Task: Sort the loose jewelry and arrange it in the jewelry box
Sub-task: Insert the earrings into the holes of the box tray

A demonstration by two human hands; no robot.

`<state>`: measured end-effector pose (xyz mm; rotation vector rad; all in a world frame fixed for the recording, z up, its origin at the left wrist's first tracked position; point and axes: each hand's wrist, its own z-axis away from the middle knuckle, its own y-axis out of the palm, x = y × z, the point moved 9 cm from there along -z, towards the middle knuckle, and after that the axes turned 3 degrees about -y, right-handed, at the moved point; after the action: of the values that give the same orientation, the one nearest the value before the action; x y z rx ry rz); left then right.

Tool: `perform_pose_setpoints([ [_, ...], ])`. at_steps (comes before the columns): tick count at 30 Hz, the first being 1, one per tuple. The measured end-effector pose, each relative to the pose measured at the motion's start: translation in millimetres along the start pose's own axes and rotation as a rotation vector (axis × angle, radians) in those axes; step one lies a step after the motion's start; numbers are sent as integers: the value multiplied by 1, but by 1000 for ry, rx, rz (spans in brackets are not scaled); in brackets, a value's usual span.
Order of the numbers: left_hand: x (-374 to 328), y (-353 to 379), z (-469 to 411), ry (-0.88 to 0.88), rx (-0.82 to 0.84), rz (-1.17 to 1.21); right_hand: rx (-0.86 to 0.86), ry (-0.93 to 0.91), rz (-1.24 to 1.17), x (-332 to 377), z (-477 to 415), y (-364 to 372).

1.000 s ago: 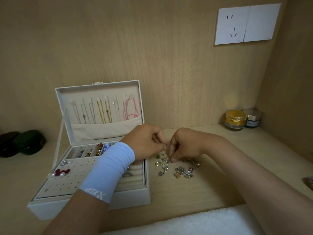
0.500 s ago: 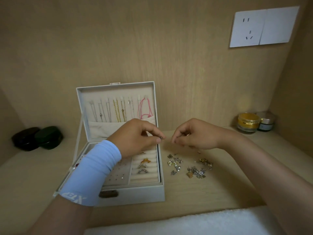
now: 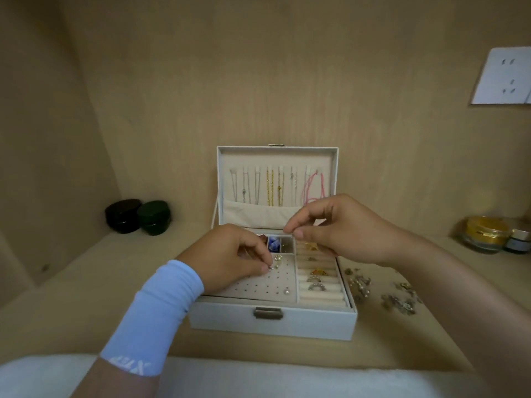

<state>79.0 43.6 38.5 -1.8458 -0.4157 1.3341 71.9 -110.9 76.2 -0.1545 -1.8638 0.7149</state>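
Observation:
A white jewelry box (image 3: 273, 321) stands open in the middle of the wooden shelf, with chains hanging in its raised lid (image 3: 277, 186). My left hand (image 3: 230, 257), above a light blue sleeve, pinches a small stud earring against the perforated earring panel (image 3: 265, 287). My right hand (image 3: 342, 228) hovers over the small compartments at the back of the box, thumb and forefinger pinched together on something too small to make out. Rings (image 3: 316, 280) sit in the padded ring rolls on the right. Loose jewelry (image 3: 382, 291) lies scattered on the shelf right of the box.
Two dark round cases (image 3: 138, 216) stand at the back left. A gold-lidded jar (image 3: 485, 234) and a smaller jar (image 3: 518, 241) sit at the back right. A wall socket (image 3: 505, 76) is high on the right. White cloth (image 3: 258, 380) runs along the near edge.
Both hands moved left from above the loose pile to over the box. My left hand lowered onto the earring panel with the stud. The view shifted left.

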Motion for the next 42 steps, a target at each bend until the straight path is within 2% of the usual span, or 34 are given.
perform_pose_setpoints([
  [6,12,4,2,18,77,51,21,21,-20,18,-29,31],
  [11,32,-48,11,-18,-207,267,60,48,-19,24,-43,46],
  [15,37,-55,16,20,-211,381,105,36,-53,28,-53,62],
  [22,51,-66,20,25,-336,406,-67,49,-194,20,-60,71],
  [25,56,-63,20,2,-332,350,-136,63,-193,15,-59,72],
  [31,60,-62,26,-45,-331,281,-140,36,-92,16,-54,84],
  [35,64,-64,31,-56,-334,321,-207,25,-54,13,-52,90],
  [38,65,-66,33,-59,-345,386,-255,41,-161,9,-51,91],
  [42,68,-65,32,-76,-315,414,-281,-64,-125,18,-49,87],
])
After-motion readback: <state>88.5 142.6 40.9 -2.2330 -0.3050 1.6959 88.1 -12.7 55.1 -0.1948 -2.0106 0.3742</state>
